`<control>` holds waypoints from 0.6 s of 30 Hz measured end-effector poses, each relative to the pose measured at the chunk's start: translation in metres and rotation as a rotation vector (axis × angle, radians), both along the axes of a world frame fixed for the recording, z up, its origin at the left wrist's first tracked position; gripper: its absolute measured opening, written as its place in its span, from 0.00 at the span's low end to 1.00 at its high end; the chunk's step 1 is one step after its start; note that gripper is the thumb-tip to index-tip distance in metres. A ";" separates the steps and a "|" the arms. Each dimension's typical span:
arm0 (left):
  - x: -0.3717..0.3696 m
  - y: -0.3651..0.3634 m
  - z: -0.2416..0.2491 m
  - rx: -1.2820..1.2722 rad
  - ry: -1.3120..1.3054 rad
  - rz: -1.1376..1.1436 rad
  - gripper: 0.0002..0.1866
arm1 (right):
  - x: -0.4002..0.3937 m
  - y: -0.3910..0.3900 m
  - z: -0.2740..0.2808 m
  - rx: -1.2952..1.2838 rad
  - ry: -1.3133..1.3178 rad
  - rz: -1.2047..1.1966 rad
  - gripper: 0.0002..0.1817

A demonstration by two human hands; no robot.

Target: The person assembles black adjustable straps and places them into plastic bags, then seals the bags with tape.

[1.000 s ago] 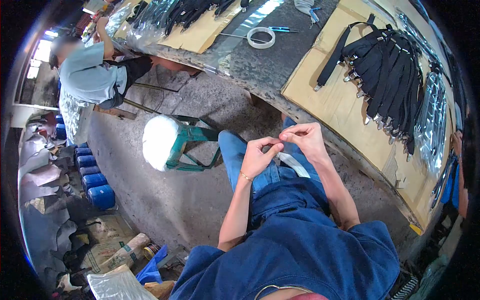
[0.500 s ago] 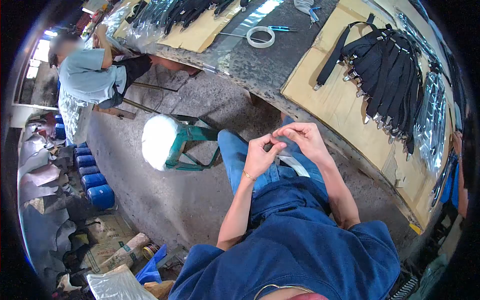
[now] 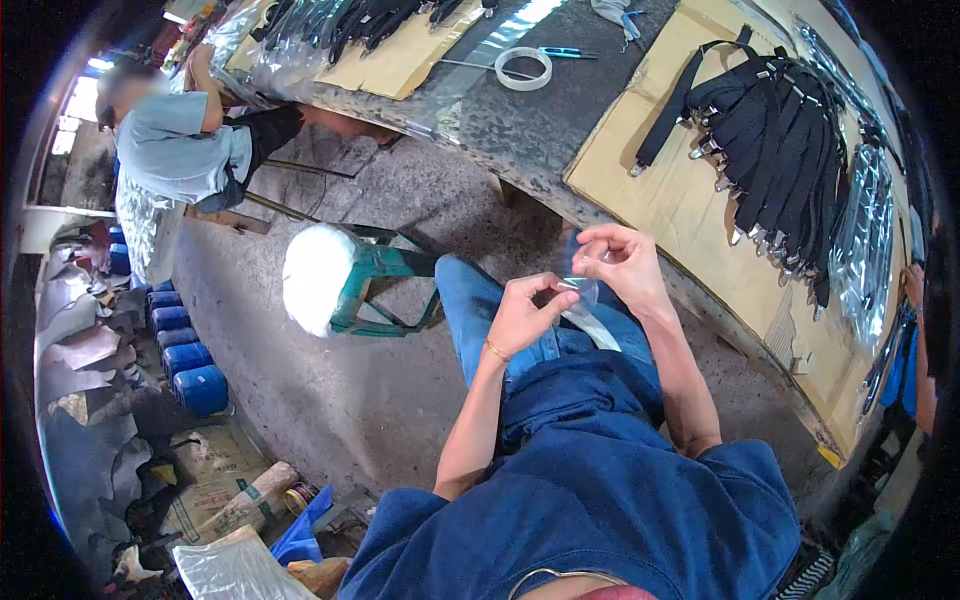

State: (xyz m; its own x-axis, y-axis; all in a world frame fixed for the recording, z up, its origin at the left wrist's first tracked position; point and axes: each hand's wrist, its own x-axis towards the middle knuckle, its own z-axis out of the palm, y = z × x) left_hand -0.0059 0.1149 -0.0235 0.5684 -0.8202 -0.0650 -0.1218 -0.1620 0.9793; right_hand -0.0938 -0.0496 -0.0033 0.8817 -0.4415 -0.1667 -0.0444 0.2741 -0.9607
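Note:
Over my lap, my left hand (image 3: pixel 535 312) pinches a thin piece of clear plastic (image 3: pixel 584 292) between thumb and fingers. My right hand (image 3: pixel 625 268) is higher and nearer the table, its thumb and fingertips closed on the same plastic. The film spans the short gap between the hands; its full shape is hard to see. A white strip (image 3: pixel 596 330) lies below it, over my jeans. On the table to the right, black elastic straps with metal clips (image 3: pixel 770 150) lie fanned out on cardboard (image 3: pixel 640 185).
Clear plastic sleeves (image 3: pixel 865 240) lie beside the straps. A roll of clear tape (image 3: pixel 523 69) and a blue-handled tool (image 3: pixel 560 51) are farther back. A green stool (image 3: pixel 375 263) with a white top stands left. A person (image 3: pixel 180 140) sits beyond; blue drums (image 3: pixel 200 390) line the floor.
My hands have moved apart: the right one shifted up and to the right, the left slightly right and down. More of the clear plastic shows between them.

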 end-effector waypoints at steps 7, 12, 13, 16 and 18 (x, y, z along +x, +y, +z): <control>-0.003 -0.004 -0.002 -0.050 0.071 0.113 0.04 | 0.005 0.013 0.023 0.112 -0.179 -0.108 0.25; 0.002 -0.004 -0.003 -0.145 0.080 0.221 0.03 | 0.002 0.006 0.003 0.075 -0.012 -0.048 0.23; 0.000 -0.006 0.001 -0.145 0.079 0.224 0.03 | 0.003 0.007 0.004 0.076 -0.012 -0.046 0.23; -0.002 -0.010 0.007 -0.243 0.319 0.299 0.05 | 0.004 0.010 0.006 -0.009 0.042 -0.027 0.18; 0.003 -0.010 0.006 -0.186 0.225 0.256 0.06 | 0.004 0.012 0.003 -0.019 0.031 -0.042 0.12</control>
State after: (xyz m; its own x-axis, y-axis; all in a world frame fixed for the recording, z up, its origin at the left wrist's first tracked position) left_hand -0.0027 0.1045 -0.0171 0.7445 -0.6635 -0.0747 0.1207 0.0237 0.9924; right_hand -0.0894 -0.0376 -0.0005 0.8570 -0.4810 -0.1849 -0.0631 0.2582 -0.9640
